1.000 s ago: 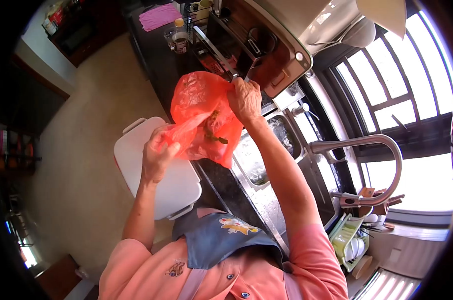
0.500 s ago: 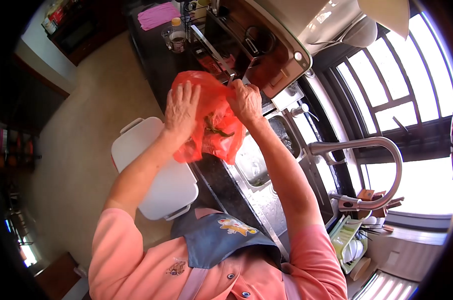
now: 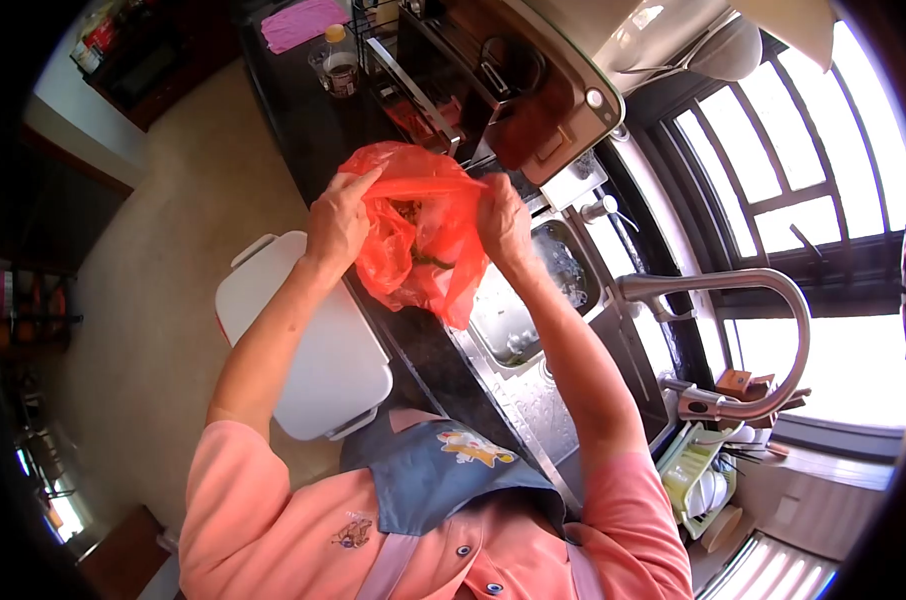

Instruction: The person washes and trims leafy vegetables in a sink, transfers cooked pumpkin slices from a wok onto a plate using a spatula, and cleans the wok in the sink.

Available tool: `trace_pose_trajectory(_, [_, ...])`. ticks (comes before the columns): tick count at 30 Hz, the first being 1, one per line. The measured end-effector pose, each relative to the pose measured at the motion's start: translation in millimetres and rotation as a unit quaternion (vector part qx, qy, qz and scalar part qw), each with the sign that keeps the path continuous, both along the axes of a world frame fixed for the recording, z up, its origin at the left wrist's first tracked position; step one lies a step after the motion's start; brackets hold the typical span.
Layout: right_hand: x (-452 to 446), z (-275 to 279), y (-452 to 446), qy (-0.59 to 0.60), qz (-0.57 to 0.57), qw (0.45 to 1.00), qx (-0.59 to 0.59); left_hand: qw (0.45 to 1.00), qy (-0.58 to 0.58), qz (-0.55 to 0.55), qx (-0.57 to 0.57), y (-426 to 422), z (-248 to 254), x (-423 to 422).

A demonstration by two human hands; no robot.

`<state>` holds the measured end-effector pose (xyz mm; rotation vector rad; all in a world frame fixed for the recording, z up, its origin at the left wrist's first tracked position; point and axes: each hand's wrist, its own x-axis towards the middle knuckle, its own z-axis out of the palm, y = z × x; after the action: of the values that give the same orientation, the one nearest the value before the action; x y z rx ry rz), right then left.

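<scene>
A thin red plastic bag (image 3: pixel 413 275) hangs between both hands, over the dark counter edge beside the sink. My left hand (image 3: pixel 340 222) pinches the bag's rim on its left side. On the right side, my right hand (image 3: pixel 504 222) grips the rim, its fingers slightly blurred. Some green and brown scraps (image 3: pixel 431 260) show through and inside the bag; I cannot make out exactly what they are. Below my left forearm is a large white bin lid (image 3: pixel 323 375).
The steel sink (image 3: pixel 508 330) and its curved tap (image 3: pixel 795 330) lie to the right. Above the hands stand a toaster oven (image 3: pixel 563 110) and a bottle (image 3: pixel 341 70) near a pink cloth (image 3: pixel 303 22). A green dish rack (image 3: pixel 688 475) is at the lower right.
My left hand has gone from the bag's lower left, past a spread-fingered position on it, to its upper left rim. The bag's mouth is now stretched between both hands.
</scene>
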<state>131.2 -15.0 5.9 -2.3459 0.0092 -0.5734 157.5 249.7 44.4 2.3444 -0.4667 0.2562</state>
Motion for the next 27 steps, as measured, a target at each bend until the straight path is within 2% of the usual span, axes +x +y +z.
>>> trace_pose_trajectory(4, [0.4, 80.4, 1.4, -0.073, 0.049, 0.991, -0.1, 0.992, 0.016, 0.007, -0.125, 9.7, 27.3, -2.5])
trace_pose_trajectory(6, [0.1, 103.5, 2.2, -0.081, 0.06, 0.986, -0.132, 0.968, 0.117, 0.018, -0.222, 14.3, 51.1, -6.7])
trace_pose_trajectory(8, [2.0, 116.0, 1.2, -0.087, 0.078, 0.982, -0.149, 0.906, 0.235, 0.009, -0.351, 19.3, 60.6, -6.6])
trace_pose_trajectory(9, [11.0, 103.0, -0.8, -0.094, 0.098, 0.984, -0.118, 0.899, 0.25, 0.05, -0.356, 17.0, 61.0, -3.4])
trace_pose_trajectory(12, [38.5, 40.2, -20.1, 0.123, 0.168, 0.954, -0.214, 0.929, 0.264, 0.08, -0.246, 26.1, -18.9, 29.6])
trace_pose_trajectory(13, [36.9, 27.4, -19.3, 0.071, 0.178, 0.963, -0.192, 0.916, 0.254, 0.123, -0.284, 23.8, -29.7, 26.0])
trace_pose_trajectory(14, [30.6, 43.1, -10.0, 0.057, 0.17, 0.967, -0.179, 0.934, 0.211, 0.114, -0.264, 26.8, -33.7, 24.3])
trace_pose_trajectory(19, [31.0, 77.6, 8.3, 0.005, 0.126, 0.985, -0.118, 0.874, 0.271, 0.129, -0.382, 29.1, -29.5, 11.7])
trace_pose_trajectory(22, [26.8, 84.8, 22.9, -0.073, 0.095, 0.98, -0.157, 0.864, 0.289, 0.14, -0.389, 33.8, -33.6, 13.7])
trace_pose_trajectory(24, [9.8, 106.3, 35.0, -0.144, 0.092, 0.967, -0.19, 0.835, 0.323, 0.143, -0.422, 37.8, -31.8, 10.5])
trace_pose_trajectory(25, [-1.9, 107.2, 40.4, -0.132, 0.114, 0.961, -0.216, 0.819, 0.34, 0.146, -0.439, 40.4, -31.3, 7.9])
trace_pose_trajectory(26, [-13.7, 108.1, 45.8, -0.119, 0.137, 0.954, -0.24, 0.829, 0.34, 0.136, -0.423, 45.8, -36.8, 7.0])
trace_pose_trajectory(27, [-26.3, 95.3, 45.0, -0.059, 0.18, 0.943, -0.274, 0.838, 0.342, 0.126, -0.405, 52.0, -45.0, 6.6])
